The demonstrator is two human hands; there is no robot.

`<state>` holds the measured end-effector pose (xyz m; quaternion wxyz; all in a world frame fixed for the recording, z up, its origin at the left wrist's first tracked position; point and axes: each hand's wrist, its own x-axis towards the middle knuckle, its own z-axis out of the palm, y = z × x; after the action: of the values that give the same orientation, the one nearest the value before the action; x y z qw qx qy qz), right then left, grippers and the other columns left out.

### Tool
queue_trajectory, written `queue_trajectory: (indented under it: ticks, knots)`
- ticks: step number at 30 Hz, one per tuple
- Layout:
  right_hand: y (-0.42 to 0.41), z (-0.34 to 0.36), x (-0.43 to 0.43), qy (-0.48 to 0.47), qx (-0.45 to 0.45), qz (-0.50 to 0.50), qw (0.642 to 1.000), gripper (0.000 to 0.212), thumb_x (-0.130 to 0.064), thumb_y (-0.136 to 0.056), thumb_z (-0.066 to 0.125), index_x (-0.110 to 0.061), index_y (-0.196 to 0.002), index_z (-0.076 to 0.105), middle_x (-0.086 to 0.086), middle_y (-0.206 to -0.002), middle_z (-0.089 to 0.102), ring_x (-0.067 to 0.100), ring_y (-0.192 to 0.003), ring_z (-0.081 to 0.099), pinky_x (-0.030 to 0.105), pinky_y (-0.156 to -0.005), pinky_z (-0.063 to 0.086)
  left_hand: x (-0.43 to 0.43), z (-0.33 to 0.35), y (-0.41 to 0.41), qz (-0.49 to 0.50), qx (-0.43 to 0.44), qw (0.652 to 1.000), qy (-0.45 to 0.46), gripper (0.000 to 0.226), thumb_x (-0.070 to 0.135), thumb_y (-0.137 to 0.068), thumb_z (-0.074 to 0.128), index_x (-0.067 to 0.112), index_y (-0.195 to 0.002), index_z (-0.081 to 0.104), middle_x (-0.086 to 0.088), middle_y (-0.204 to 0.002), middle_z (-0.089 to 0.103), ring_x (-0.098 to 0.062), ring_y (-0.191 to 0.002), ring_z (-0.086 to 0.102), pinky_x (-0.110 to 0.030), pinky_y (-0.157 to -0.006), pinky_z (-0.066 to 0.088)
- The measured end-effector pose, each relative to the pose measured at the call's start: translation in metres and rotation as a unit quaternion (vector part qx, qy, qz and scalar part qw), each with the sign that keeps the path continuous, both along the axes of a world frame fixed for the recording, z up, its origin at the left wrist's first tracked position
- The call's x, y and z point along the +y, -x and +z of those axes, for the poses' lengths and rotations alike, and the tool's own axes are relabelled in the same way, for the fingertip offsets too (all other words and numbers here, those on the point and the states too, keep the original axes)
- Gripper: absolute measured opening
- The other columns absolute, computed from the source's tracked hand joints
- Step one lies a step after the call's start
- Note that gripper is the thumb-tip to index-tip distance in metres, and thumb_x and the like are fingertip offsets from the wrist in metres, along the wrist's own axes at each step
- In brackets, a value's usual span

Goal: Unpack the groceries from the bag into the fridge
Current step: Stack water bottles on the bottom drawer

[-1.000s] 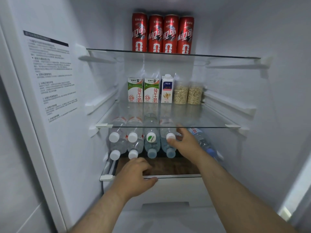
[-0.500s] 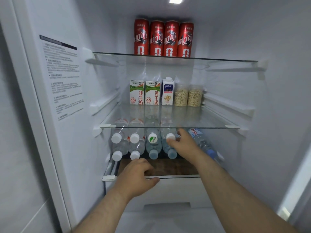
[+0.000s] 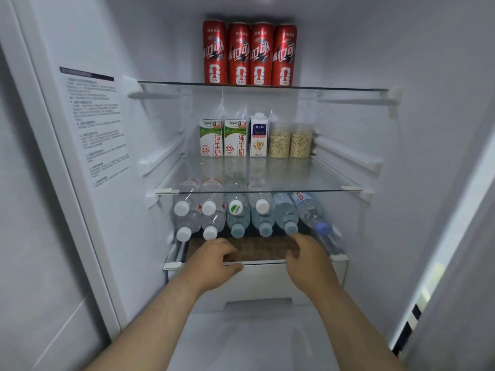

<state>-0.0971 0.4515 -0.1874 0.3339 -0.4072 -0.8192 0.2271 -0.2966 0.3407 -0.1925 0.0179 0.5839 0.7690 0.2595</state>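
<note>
The water bottles [image 3: 249, 215] lie on their sides on the bottom shelf [image 3: 257, 249] of the fridge [image 3: 401, 156], caps toward the front. They are stacked in two layers, and the one at the far right is angled against its neighbour. Just in front of them, the left hand [image 3: 211, 259] grips the front edge of this shelf, its fingers [image 3: 222, 246] curled on top and the thumb under the rim. The right hand [image 3: 308, 259] rests on the same edge further right, close to the blue caps. Its fingers are bent and hold no bottle, but I cannot tell whether they clasp the edge. A white drawer [image 3: 257, 285] sits directly below the shelf.

On the middle shelf [image 3: 267, 180], at the back, two milk cartons [image 3: 222, 137] stand in a row with a taller white carton [image 3: 258, 136] and two jars of oats [image 3: 290, 141]. Four red cans [image 3: 249, 53] stand side by side on the top shelf [image 3: 187, 84]. A printed label [image 3: 96, 124] is stuck on the left wall.
</note>
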Motion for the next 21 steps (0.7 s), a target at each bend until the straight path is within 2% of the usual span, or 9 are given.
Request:
queue_trajectory:
  ticks: [2, 5, 7, 10, 14, 21]
  knots:
    - [-0.013, -0.003, -0.005, -0.006, -0.026, 0.0, 1.0, 0.044, -0.017, -0.093, 0.056, -0.017, -0.136, 0.053, 0.002, -0.134, 0.055, 0.02, -0.121, 0.053, 0.029, -0.097, 0.044, -0.006, 0.004, -0.005, 0.017, -0.014, 1.0, -0.007, 0.035, 0.045, -0.086, 0.067, 0.026, -0.116, 0.068, 0.016, -0.108, 0.06, -0.004, -0.098, 0.056, -0.025, -0.088, 0.049]
    - [-0.031, -0.003, -0.011, -0.036, -0.047, -0.001, 0.998, 0.046, -0.018, -0.092, 0.059, -0.014, -0.137, 0.053, 0.002, -0.138, 0.053, 0.021, -0.128, 0.049, 0.029, -0.102, 0.039, -0.018, 0.006, -0.014, 0.039, 0.001, 0.999, -0.037, 0.043, 0.04, -0.09, 0.064, 0.022, -0.128, 0.062, 0.011, -0.124, 0.06, -0.008, -0.115, 0.054, -0.018, -0.095, 0.039]
    - [-0.04, -0.002, -0.014, -0.069, -0.056, 0.001, 0.996, 0.045, -0.017, -0.09, 0.06, -0.012, -0.135, 0.055, 0.004, -0.134, 0.056, 0.023, -0.125, 0.051, 0.03, -0.101, 0.04, -0.028, 0.009, -0.022, 0.047, 0.014, 0.998, -0.045, 0.049, 0.041, -0.09, 0.064, 0.022, -0.134, 0.057, 0.01, -0.135, 0.055, -0.008, -0.127, 0.048, -0.016, -0.1, 0.033]
    - [-0.046, -0.004, -0.022, -0.103, -0.055, 0.02, 0.993, 0.041, -0.016, -0.089, 0.062, -0.011, -0.13, 0.058, 0.004, -0.127, 0.06, 0.022, -0.117, 0.056, 0.029, -0.097, 0.043, -0.044, 0.012, -0.034, 0.058, 0.03, 0.997, -0.034, 0.061, 0.046, -0.089, 0.063, 0.026, -0.144, 0.045, 0.01, -0.152, 0.04, -0.008, -0.142, 0.031, -0.022, -0.114, 0.025]
    - [-0.049, -0.009, -0.036, -0.113, -0.054, 0.053, 0.991, 0.04, -0.016, -0.087, 0.063, -0.012, -0.127, 0.059, 0.003, -0.125, 0.06, 0.022, -0.114, 0.057, 0.032, -0.096, 0.047, -0.066, 0.013, -0.054, 0.084, 0.023, 0.995, -0.043, 0.062, 0.046, -0.092, 0.06, 0.028, -0.147, 0.04, 0.011, -0.156, 0.031, -0.004, -0.146, 0.019, -0.016, -0.113, 0.012]
    - [-0.066, -0.006, -0.06, -0.071, -0.095, 0.073, 0.99, 0.048, -0.026, -0.095, 0.053, -0.02, -0.142, 0.045, -0.004, -0.142, 0.048, 0.015, -0.132, 0.042, 0.028, -0.111, 0.033, -0.105, 0.01, -0.077, 0.098, 0.013, 0.995, -0.028, 0.063, 0.05, -0.093, 0.056, 0.033, -0.15, 0.032, 0.015, -0.158, 0.026, -0.001, -0.146, 0.017, -0.016, -0.114, 0.012]
